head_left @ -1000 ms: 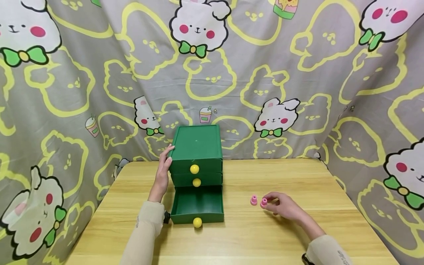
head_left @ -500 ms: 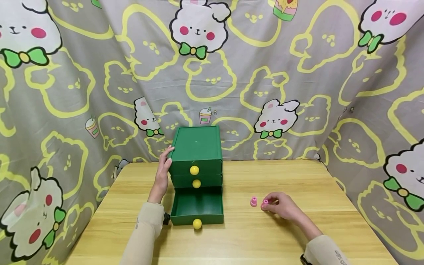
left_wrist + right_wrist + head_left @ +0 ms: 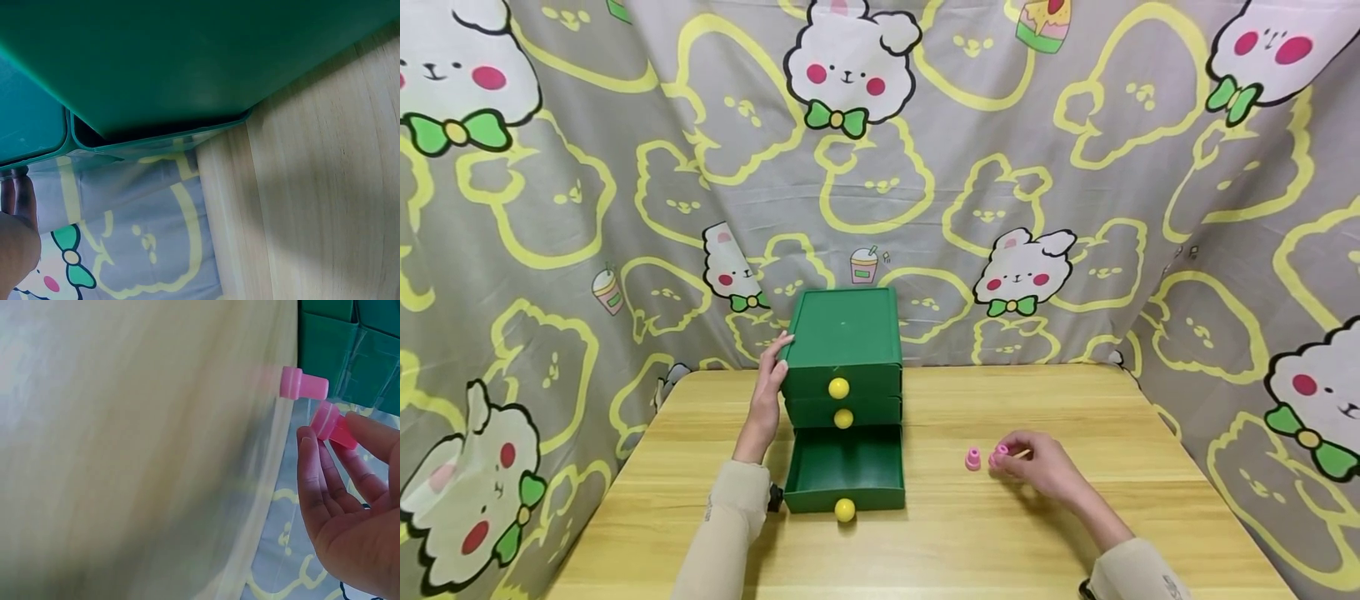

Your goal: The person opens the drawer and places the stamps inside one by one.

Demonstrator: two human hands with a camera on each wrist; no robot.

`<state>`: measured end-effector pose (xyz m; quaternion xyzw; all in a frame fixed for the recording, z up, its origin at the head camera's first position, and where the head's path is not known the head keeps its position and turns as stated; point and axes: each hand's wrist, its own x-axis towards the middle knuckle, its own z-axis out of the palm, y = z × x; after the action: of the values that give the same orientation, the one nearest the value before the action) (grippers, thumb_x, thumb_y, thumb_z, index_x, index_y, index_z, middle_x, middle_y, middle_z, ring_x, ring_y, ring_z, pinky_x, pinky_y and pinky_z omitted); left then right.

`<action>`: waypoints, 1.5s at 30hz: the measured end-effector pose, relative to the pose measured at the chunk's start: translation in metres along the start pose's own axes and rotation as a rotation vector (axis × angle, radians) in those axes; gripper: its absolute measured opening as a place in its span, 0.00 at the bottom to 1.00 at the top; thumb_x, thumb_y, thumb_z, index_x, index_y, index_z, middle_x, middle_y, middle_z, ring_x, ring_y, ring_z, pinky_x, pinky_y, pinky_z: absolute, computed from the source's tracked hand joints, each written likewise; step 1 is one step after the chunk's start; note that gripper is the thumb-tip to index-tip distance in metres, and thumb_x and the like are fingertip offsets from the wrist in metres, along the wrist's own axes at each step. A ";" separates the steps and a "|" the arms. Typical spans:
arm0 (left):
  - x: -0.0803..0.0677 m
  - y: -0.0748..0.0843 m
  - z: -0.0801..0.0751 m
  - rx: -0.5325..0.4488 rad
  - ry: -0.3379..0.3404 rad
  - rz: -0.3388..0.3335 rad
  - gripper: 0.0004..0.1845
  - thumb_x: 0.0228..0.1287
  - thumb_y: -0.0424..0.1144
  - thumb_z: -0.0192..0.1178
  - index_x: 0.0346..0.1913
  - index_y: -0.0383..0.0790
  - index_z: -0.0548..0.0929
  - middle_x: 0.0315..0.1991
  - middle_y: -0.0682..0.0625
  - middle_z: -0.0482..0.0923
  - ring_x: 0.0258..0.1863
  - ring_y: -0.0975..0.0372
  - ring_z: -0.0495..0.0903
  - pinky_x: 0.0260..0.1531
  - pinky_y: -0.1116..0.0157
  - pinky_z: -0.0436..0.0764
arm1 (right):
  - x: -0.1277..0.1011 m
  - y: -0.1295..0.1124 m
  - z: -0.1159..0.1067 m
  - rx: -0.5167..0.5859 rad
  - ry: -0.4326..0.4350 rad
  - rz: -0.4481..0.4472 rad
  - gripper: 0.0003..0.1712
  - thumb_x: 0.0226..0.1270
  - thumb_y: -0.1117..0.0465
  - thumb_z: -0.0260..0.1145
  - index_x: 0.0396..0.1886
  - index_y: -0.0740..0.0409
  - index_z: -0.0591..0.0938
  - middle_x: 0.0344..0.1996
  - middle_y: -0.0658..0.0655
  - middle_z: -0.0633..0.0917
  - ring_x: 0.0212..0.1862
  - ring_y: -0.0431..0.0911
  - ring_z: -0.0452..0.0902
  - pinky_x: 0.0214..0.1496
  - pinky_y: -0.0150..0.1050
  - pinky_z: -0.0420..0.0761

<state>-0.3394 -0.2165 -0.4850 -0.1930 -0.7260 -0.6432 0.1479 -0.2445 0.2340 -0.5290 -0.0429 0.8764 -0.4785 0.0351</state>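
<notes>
In the head view my left hand (image 3: 766,392) rests against the left side of a green drawer cabinet (image 3: 847,329), its fingers fairly straight near the upper edge. Two upper drawers are closed; the bottom drawer (image 3: 846,467) is pulled out, with nothing seen inside. My right hand (image 3: 1041,467) pinches a small pink plastic piece (image 3: 332,425) with a wide base and a narrower stem, between thumb and fingers. The right wrist view shows this piece tilted. A matching pink piece (image 3: 973,459) stands upright on the table, just left of the held one.
Yellow ball knobs (image 3: 845,511) stick out from the drawer fronts. The wooden table (image 3: 1000,542) extends around the cabinet. A grey patterned curtain (image 3: 925,192) hangs behind the table and along both sides.
My right hand has tilted the pink piece it pinches, close to its spot on the table. My left hand and the cabinet stay in place; the view shifts slightly.
</notes>
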 end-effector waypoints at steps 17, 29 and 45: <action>0.001 -0.005 -0.001 -0.002 -0.003 0.006 0.27 0.82 0.48 0.40 0.79 0.50 0.63 0.84 0.57 0.48 0.84 0.53 0.42 0.75 0.33 0.41 | 0.001 -0.021 0.010 0.039 0.049 -0.035 0.10 0.65 0.60 0.76 0.43 0.57 0.88 0.38 0.55 0.89 0.35 0.55 0.85 0.37 0.45 0.86; 0.000 -0.004 -0.001 0.010 0.001 0.005 0.27 0.82 0.48 0.40 0.79 0.51 0.63 0.83 0.57 0.49 0.84 0.53 0.43 0.76 0.34 0.41 | -0.001 -0.047 0.021 0.088 0.013 -0.129 0.09 0.65 0.57 0.76 0.40 0.56 0.88 0.36 0.55 0.91 0.33 0.53 0.87 0.37 0.40 0.85; -0.001 -0.005 0.000 0.003 0.006 0.010 0.27 0.83 0.47 0.39 0.79 0.50 0.63 0.84 0.55 0.48 0.83 0.52 0.43 0.75 0.33 0.41 | 0.004 -0.065 0.036 0.151 -0.035 -0.128 0.09 0.67 0.57 0.75 0.42 0.56 0.88 0.37 0.55 0.91 0.30 0.45 0.84 0.37 0.48 0.88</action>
<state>-0.3408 -0.2171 -0.4904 -0.1947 -0.7257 -0.6418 0.1537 -0.2420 0.1686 -0.4937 -0.1044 0.8325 -0.5436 0.0228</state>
